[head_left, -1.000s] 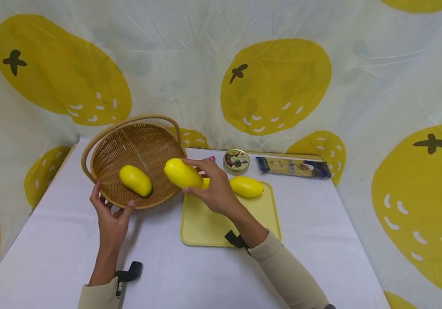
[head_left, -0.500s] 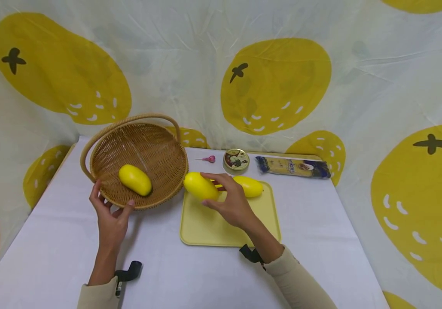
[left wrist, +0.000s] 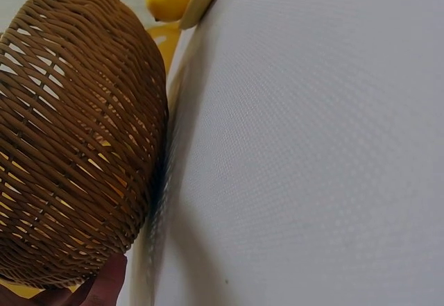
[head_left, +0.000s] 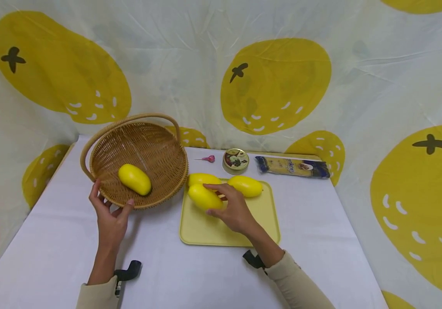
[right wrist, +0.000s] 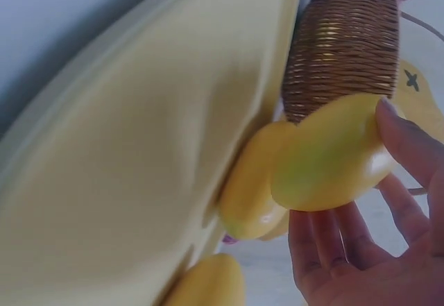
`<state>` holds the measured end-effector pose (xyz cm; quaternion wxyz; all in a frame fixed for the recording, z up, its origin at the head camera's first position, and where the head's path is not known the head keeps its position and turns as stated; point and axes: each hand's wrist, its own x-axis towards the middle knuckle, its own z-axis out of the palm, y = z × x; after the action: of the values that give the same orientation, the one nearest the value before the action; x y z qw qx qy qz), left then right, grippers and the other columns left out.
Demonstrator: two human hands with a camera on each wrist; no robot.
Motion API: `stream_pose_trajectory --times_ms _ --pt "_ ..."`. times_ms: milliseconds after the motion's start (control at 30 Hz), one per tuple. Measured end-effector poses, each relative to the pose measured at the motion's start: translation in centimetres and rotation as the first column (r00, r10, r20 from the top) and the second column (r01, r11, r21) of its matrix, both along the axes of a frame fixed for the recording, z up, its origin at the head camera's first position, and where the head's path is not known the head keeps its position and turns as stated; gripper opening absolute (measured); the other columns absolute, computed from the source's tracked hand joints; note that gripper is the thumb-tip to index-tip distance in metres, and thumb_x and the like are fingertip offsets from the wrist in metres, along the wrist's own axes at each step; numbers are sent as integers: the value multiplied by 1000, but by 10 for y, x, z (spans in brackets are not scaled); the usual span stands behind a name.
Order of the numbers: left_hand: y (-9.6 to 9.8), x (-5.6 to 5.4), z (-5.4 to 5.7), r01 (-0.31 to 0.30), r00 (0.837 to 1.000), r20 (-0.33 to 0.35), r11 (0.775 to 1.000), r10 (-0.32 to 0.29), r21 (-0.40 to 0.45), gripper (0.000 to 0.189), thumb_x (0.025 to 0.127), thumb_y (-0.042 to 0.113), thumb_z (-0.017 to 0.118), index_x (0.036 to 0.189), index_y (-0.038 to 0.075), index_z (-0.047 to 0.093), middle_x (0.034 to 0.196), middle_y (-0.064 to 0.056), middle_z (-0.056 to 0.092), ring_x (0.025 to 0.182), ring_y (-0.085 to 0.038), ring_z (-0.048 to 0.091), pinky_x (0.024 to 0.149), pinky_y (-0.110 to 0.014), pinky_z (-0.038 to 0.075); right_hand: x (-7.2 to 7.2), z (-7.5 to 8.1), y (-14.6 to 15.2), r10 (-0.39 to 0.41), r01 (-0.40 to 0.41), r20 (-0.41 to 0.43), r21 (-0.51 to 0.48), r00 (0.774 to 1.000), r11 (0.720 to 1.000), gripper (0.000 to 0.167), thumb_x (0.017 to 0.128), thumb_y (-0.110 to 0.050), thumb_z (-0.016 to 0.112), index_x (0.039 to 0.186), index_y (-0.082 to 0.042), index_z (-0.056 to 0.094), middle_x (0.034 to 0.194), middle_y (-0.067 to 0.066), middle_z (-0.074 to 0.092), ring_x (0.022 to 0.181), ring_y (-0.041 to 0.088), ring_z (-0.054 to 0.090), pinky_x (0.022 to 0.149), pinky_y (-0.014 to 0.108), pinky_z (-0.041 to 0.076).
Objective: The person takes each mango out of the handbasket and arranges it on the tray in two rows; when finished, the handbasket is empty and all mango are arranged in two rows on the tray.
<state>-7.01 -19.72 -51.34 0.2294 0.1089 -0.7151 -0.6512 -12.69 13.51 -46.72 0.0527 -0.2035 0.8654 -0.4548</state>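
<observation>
My left hand (head_left: 111,225) grips the near rim of a brown wicker basket (head_left: 159,150) with an arched handle. Inside the basket lies one yellow mango (head_left: 135,179). In the left wrist view the woven side (left wrist: 76,125) fills the left, with fingertips (left wrist: 107,282) at its bottom edge. My right hand (head_left: 234,210) holds another mango (head_left: 204,197) between thumb and fingers, over the pale yellow tray (head_left: 221,234). Behind it, a mango (head_left: 201,178) and a further mango (head_left: 245,186) lie along the tray's far side. The right wrist view shows the held mango (right wrist: 333,153) apart from the tray surface.
Behind the tray stand a round tin (head_left: 236,161) and a small pink item (head_left: 208,159) with a thin tip. A blue-and-yellow packet (head_left: 293,167) lies at the back right. White cloth (head_left: 313,223) covers the table. A fruit-print curtain (head_left: 190,64) hangs behind.
My right hand has carried its mango from beside the basket's right rim rightward and nearer, over the tray. The mango behind it now shows more fully. My left hand and the basket have hardly moved.
</observation>
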Motion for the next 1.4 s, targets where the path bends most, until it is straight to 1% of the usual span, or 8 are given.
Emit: stream_pose_trajectory --times_ms 100,300,467,667,833,1100,1267,1400 --pt "-1 0 -2 1 1000 -5 1000 -1 5 103 93 -5 71 168 31 11 166 -13 24 137 -39 44 92 -7 52 -1 -6 -1 33 -33 4 64 999 997 69 83 -12 92 145 -29 67 141 -5 68 124 18 62 103 41 58" --pt "-2 -1 -2 -2 1000 -14 1000 2 6 102 94 -5 71 168 31 12 166 -13 25 136 -39 44 93 -8 53 -2 -13 -4 97 -89 -39 162 995 983 68 83 -15 92 145 -26 67 141 -3 69 122 20 60 103 44 52" --pt "-1 -1 -1 -5 1000 -4 1000 5 2 102 94 -4 71 168 32 12 166 -12 25 137 -39 44 93 -8 53 -2 -16 -7 118 -104 -47 226 992 968 68 82 -15 93 144 -27 67 142 -4 68 126 22 58 111 46 46" --pt "-1 -1 0 -9 1000 -7 1000 9 3 103 93 -6 70 168 32 12 166 -13 25 137 -40 44 93 -8 53 -1 -19 -9 129 -103 -75 286 989 953 69 81 -14 93 144 -25 67 139 -2 68 122 22 56 106 43 49" --pt "-1 -2 0 -10 1000 -3 1000 10 -6 103 93 -5 71 168 32 11 166 -13 25 137 -40 44 93 -8 53 -1 -20 -8 144 -110 -97 293 985 950 67 81 -17 94 143 -22 68 139 0 69 124 23 57 108 45 49" --pt "-1 -1 1 -8 1000 -10 1000 7 -24 102 94 -6 70 168 31 11 166 -11 25 136 -39 45 93 -9 53 -3 -20 -3 104 -96 -27 200 994 975 58 87 -23 90 141 -22 70 141 -3 70 126 24 58 115 51 42" --pt "-2 -3 -3 -4 1000 -14 1000 4 -3 103 93 -6 71 168 29 11 167 -15 22 136 -40 44 92 -9 53 -3 -21 -3 105 -100 -26 157 994 982 57 86 -19 90 140 -20 71 139 -2 71 121 25 62 108 48 47" --pt "-2 -2 -2 -4 1000 -12 1000 4 -10 102 93 -6 71 168 30 11 168 -13 22 137 -40 44 93 -9 53 -4 -22 -5 123 -116 -43 149 991 982 57 85 -17 90 139 -19 71 139 -2 71 119 23 62 102 44 51"
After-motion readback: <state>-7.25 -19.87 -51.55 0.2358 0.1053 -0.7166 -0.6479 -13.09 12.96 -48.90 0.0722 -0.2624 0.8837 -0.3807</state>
